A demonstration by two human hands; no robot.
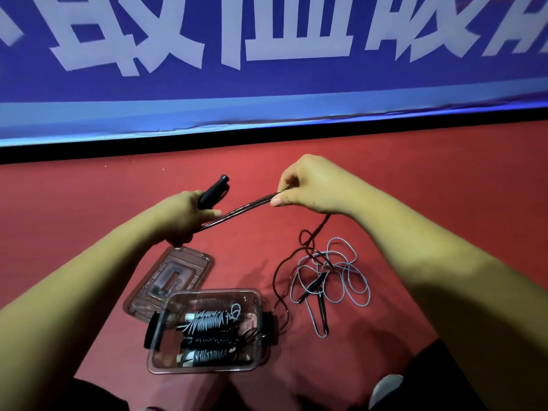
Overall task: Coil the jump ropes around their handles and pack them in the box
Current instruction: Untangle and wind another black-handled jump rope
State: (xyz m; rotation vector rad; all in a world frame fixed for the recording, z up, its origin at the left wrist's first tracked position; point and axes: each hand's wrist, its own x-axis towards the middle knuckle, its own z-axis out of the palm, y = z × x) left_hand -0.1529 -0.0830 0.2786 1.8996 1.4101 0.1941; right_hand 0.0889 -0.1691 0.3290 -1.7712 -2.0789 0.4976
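My left hand [181,216] grips the black handles [214,190] of a dark jump rope, which stick up and to the right. My right hand [308,185] pinches several strands of that dark rope [246,209], stretched taut between both hands. The rest of the dark rope [280,271] trails down to the red floor. A grey jump rope [353,280] with black handles [315,287] lies loose in a tangle on the right. The clear plastic box [258,301] stands open below, with three coiled ropes [212,321] inside.
The box's clear lid [178,262] lies flat on the red floor just behind and left of the box. A blue banner with large white characters [267,69] runs along the back. My knees and a shoe [388,390] fill the bottom edge.
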